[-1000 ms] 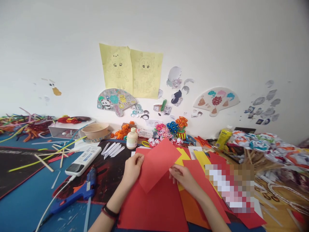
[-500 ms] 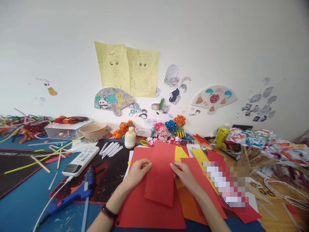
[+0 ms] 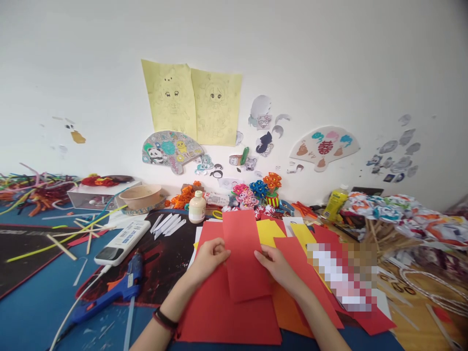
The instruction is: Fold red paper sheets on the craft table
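Red strip (image 3: 246,268) held between my fingers over the larger red sheets (image 3: 204,317). My left hand (image 3: 207,261), fingers curled, pinches the strip's left edge; my right hand (image 3: 276,263) has the right edge, thumb in front, other fingers bent. The visible face is plain, with no drawing or glue showing: an early stage, I judge. Whether it is folded, and what remains, I cannot tell.
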`<state>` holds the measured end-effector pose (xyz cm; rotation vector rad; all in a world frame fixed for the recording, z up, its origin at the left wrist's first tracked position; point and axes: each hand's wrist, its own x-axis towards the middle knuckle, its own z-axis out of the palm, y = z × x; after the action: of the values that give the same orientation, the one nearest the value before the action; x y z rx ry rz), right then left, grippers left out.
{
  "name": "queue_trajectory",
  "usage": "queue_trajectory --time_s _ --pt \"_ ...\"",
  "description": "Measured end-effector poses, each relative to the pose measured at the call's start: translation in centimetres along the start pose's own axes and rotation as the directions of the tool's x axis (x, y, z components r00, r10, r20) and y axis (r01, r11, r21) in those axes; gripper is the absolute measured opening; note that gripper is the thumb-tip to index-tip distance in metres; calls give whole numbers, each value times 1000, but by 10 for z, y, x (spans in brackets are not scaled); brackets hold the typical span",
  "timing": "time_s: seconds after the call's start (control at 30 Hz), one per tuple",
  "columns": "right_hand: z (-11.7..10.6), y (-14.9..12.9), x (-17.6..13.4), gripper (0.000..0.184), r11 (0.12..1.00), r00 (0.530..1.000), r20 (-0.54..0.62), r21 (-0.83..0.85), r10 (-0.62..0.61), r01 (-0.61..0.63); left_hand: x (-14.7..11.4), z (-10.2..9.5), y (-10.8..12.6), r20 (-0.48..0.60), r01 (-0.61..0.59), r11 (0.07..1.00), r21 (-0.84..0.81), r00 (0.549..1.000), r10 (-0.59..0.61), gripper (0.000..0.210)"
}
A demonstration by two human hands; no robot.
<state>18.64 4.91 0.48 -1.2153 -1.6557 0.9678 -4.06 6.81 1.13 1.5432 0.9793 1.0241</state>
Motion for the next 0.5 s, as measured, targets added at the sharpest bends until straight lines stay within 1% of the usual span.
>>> queue_trajectory --time_s 0.07,0.13,0.3,0.37,0.43,0.5 --pt "0 0 0 46 1000 1000 20 9 5 -5 -2 2 5 50 1 1000 -30 999 0 34" --pt "0 0 0 45 999 1000 24 31 18 -19 -3 3 9 52 -7 1000 -28 999 8 36" --pt "-6 -4 -2 45 989 995 -49 120 88 -82 -1 1 12 -98 -35 999 11 995 36 42" --pt "-8 -6 -3 44 985 995 -16 143 103 -99 -1 1 13 -131 -38 999 2 991 38 44" --pt "-10 -9 -4 42 976 994 45 188 102 -109 -1 1 12 -132 -43 999 -18 990 41 45" --pt "-9 -11 -4 40 965 993 68 240 94 -108 -1 2 12 -117 -46 998 -33 992 42 46"
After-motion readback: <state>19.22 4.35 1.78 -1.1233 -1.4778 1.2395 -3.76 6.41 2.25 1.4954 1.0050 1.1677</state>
